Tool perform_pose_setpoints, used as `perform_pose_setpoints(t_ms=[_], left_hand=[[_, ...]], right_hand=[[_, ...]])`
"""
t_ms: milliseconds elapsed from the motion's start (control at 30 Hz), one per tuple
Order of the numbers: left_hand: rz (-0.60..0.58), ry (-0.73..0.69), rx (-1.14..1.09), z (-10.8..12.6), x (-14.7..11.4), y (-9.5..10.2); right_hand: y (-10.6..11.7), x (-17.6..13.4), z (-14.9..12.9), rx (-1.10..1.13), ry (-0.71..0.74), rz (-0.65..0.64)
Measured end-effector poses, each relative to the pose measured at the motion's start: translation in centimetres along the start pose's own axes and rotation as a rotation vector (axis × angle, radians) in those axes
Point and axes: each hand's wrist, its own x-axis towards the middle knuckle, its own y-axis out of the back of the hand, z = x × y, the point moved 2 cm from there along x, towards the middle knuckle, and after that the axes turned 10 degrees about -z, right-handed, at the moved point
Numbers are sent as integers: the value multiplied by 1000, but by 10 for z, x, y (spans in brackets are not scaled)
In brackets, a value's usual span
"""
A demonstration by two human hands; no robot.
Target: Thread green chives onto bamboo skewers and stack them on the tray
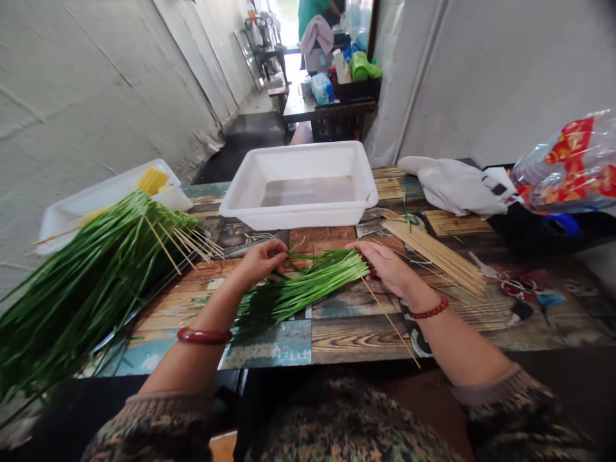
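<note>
A bunch of garlic chives (303,287) lies on the table in front of me, pale stem ends to the right and dark leaves to the left. A bamboo skewer (392,321) sticks out toward me from the stem ends. My right hand (385,264) is closed around those ends, its fingertips partly hidden. Above the leaves, my left hand (264,262) pinches a few loose chive leaves (293,256) between thumb and fingers. To the left lies a large heap of chives (91,269), with several skewers (187,240) poking out of its stem ends.
A white plastic tub (298,218) stands at the table's far side. Loose bamboo skewers (436,253) lie to the right, near keys (513,285), a white cap (455,183) and a plastic bag (568,163). A white tray (58,221) holds yellow pieces. Far back, a person in green (310,16) stands.
</note>
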Motion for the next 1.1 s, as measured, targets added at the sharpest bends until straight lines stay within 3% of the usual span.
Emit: perform_pose_setpoints(t_ms=[133, 200, 300, 600, 733, 933, 1100], left_hand=[[178, -67, -68, 5, -8, 15], [211, -95, -131, 9, -11, 18], [173, -109, -213, 16, -13, 14], [-38, -143, -324, 43, 1, -33], [-69, -171, -309, 50, 9, -42], [171, -190, -193, 40, 14, -18], [328, -199, 125, 18, 0, 15]], right_hand=[[-1, 0, 0, 8, 14, 17], [-3, 0, 0, -5, 19, 19], [-4, -1, 0, -21, 31, 25], [-4, -3, 1, -60, 83, -8], [-6, -4, -4, -90, 75, -7], [-7, -3, -7, -195, 112, 6], [-7, -7, -6, -292, 168, -29]])
